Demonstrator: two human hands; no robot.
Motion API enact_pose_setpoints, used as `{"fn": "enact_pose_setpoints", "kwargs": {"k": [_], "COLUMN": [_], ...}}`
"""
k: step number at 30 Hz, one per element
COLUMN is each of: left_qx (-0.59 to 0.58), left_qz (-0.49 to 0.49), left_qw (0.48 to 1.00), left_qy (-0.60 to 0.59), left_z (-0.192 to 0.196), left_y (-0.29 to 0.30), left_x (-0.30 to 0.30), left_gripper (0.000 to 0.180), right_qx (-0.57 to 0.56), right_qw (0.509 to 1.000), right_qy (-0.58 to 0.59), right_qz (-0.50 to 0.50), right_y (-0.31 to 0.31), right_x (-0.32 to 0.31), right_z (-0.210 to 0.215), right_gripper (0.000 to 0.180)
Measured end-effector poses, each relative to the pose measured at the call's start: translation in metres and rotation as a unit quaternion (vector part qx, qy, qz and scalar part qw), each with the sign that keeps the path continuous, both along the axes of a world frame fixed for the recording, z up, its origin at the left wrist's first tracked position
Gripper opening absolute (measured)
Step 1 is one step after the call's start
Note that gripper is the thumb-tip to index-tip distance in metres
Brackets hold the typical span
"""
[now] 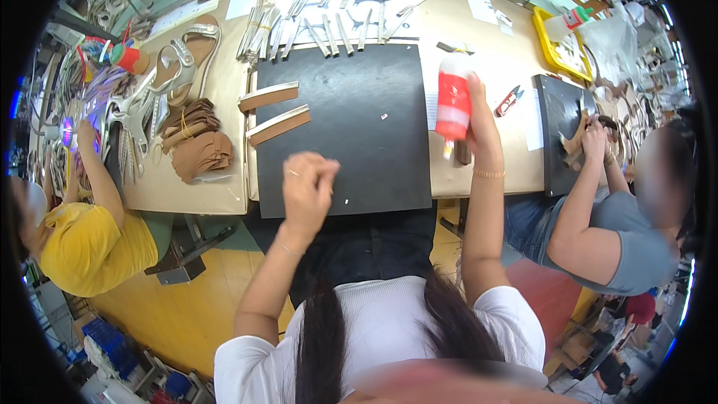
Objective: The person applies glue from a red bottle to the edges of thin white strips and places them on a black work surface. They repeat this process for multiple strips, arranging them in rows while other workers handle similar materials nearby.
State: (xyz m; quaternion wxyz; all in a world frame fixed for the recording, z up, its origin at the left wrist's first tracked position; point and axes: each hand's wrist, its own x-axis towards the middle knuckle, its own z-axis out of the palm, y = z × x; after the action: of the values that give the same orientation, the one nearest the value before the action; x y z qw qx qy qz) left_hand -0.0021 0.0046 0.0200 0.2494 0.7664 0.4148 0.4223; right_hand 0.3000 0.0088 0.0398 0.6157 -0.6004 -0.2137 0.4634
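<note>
My right hand (pixel 483 123) grips a red and white squeeze bottle (pixel 452 97), tilted so its nozzle points down, past the right edge of a black board (pixel 359 127). Over the board's near left part hovers my left hand (pixel 305 188), its fingers curled and pinched together; whatever they may hold is too small to make out. Two brown strips, one nearer (pixel 279 129) and one farther (pixel 271 98), each with a pale silvery band along one edge, lie across the board's left edge. Tiny white scraps dot the black surface.
Many narrow silvery strips (pixel 329 34) lie beyond the board. Brown leather pieces (pixel 202 155) and sandals (pixel 196 60) are at left. Small red snips (pixel 508 101) and a yellow tray (pixel 557 49) stand right. People work on both sides, one at another black board (pixel 557 127).
</note>
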Motion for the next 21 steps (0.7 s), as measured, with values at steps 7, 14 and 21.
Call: {"fn": "enact_pose_setpoints", "kwargs": {"k": [7, 14, 21], "left_qx": [0.101, 0.173, 0.179], "left_qz": [-0.010, -0.014, 0.010], "left_qw": [0.988, 0.964, 0.954], "left_qy": [0.113, 0.203, 0.240], "left_z": [-0.022, -0.026, -0.021], "left_y": [-0.040, -0.044, -0.043], "left_x": [0.006, 0.015, 0.019], "left_gripper": [0.016, 0.020, 0.025], "right_qx": [0.037, 0.186, 0.277], "right_qw": [0.975, 0.834, 0.720], "right_qy": [0.201, 0.512, 0.624], "right_qz": [0.087, -0.091, -0.124], "right_y": [0.022, 0.103, 0.166], "right_x": [0.037, 0.088, 0.149], "right_z": [0.019, -0.008, -0.010], "right_gripper": [0.060, 0.033, 0.034]}}
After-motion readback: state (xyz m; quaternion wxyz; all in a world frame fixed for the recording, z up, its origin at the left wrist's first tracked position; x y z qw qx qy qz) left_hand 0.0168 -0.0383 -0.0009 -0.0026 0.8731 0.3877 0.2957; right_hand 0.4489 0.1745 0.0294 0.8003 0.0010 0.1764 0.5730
